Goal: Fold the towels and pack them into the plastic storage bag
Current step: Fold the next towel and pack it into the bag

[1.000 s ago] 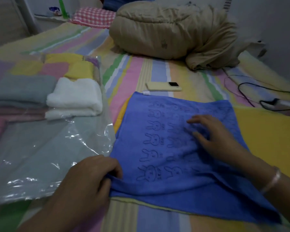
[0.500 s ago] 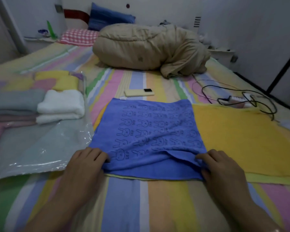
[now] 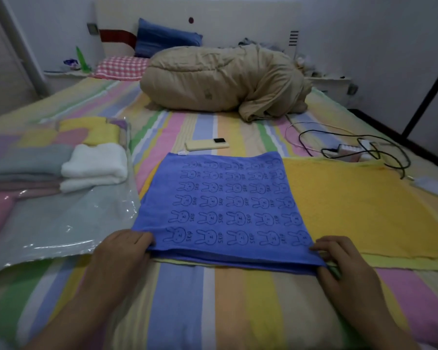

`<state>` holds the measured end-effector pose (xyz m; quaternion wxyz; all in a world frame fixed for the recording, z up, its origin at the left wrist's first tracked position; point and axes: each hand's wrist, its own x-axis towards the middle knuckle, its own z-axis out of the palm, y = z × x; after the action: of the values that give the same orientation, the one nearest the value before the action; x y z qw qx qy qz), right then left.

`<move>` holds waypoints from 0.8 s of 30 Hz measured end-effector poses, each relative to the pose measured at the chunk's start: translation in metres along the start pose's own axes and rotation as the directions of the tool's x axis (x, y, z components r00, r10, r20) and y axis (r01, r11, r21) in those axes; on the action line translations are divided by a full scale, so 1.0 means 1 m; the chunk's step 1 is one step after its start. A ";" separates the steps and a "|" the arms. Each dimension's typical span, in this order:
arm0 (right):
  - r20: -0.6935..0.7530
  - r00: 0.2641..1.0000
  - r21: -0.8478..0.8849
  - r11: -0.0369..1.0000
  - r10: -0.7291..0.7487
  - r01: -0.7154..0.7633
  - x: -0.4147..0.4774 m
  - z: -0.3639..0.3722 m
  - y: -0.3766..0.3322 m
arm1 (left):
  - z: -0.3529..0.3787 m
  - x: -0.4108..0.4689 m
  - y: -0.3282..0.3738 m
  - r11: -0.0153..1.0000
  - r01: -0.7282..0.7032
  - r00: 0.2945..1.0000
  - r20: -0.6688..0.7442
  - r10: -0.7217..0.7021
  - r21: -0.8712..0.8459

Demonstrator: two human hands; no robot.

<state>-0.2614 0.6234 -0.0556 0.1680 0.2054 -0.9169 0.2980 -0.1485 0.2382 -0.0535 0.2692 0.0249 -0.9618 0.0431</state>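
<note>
Blue towel (image 3: 228,205) lay flat at 12 o'clock, bag (image 3: 61,223) at 9. Left hand (image 3: 122,251) and right hand (image 3: 339,258) each pinched a near corner; best to lift both together and match the edges.

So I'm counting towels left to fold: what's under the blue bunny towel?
A yellow towel lies under the blue bunny towel, showing to its right and along the near edge. Anything else beneath is covered.

Both hands, left hand (image 3: 123,251) and right hand (image 3: 339,261), pinch blue towel (image 3: 223,205) corners.
</note>
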 end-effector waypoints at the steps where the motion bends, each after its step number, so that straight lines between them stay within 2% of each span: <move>1: 0.001 1.000 0.005 1.000 0.003 -0.003 0.001 0.000 0.000 | -0.002 0.000 0.001 1.000 -0.009 1.000 0.000 0.009 0.006; 7: 0.033 0.998 0.010 0.998 -0.055 0.054 -0.001 -0.002 -0.001 | 0.002 0.002 0.018 0.994 -0.112 0.990 -0.087 0.110 -0.018; 11: 0.011 0.997 -0.004 0.997 -0.073 0.073 -0.001 0.002 -0.006 | 0.006 0.010 0.054 0.961 -0.243 0.955 -0.208 0.212 -0.134; 16: -0.075 0.997 0.149 0.988 -0.025 0.035 0.003 0.003 -0.010 | 0.016 0.020 0.079 0.911 -0.402 0.892 -0.266 0.367 -0.090; 19: -0.114 0.993 0.227 0.974 0.013 0.013 0.009 -0.001 -0.009 | 0.015 0.021 0.076 0.909 -0.413 0.888 -0.246 0.389 -0.055; 24: -0.119 0.993 0.216 0.976 0.018 0.009 0.013 -0.008 0.004 | 0.016 0.018 0.056 0.942 -0.336 0.920 -0.215 0.328 0.002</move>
<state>-0.2729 0.6277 -0.0454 0.1988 0.2021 -0.8677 0.4083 -0.1758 0.2919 -0.0619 0.3596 -0.1479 -0.9184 0.0737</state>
